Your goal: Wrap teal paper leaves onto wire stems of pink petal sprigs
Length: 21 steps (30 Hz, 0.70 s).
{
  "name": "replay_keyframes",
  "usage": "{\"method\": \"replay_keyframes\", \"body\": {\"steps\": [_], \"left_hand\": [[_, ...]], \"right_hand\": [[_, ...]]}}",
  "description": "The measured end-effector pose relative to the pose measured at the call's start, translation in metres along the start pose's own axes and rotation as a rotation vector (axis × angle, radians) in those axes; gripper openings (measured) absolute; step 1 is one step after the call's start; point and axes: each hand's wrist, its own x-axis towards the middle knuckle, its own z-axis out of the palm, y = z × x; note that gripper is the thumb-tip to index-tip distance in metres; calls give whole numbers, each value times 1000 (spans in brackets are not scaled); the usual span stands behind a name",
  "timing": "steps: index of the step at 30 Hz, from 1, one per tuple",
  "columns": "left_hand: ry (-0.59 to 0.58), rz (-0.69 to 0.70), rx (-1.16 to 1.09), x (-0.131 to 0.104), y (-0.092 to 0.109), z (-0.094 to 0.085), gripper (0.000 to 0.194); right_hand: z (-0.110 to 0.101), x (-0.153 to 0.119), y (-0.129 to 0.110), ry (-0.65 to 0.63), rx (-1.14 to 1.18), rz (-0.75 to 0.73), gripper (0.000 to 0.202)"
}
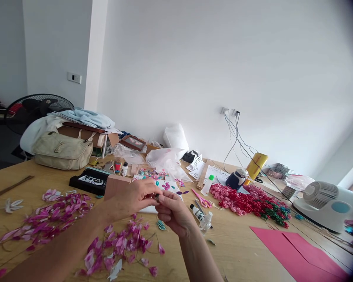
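Observation:
My left hand [132, 199] and my right hand [173, 209] meet above the middle of the wooden table. Both have their fingertips pinched on one small dark item [157, 198], too small to make out. Below and left of the hands lie loose magenta petals [129, 239] on the tabletop, with a second pile of pink petals [57, 213] farther left. Behind my left hand stands a wooden block [115, 185]. A white sheet with colourful flowers [166, 185] lies just beyond the hands. A small teal leaf piece [161, 225] rests beneath them.
Right of the hands are pink scissors [202, 199], a green-capped bottle [207, 185], a black-and-white bottle [196, 212] and a clear bottle [206, 222]. Red flower strands [238, 199], pink paper [294, 250] and a white machine [326, 205] lie farther right. A beige bag [63, 150] stands back left.

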Motion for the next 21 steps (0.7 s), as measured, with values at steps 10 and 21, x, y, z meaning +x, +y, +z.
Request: {"method": "replay_keyframes", "body": {"steps": [10,21], "left_hand": [[-79,-38,296,-1,-3,1,13],[71,49,33,12,5,-10,10]], "right_hand": [[1,5,8,44,-34,14,23],[-6,7,-8,-77,128,33,26]]}}
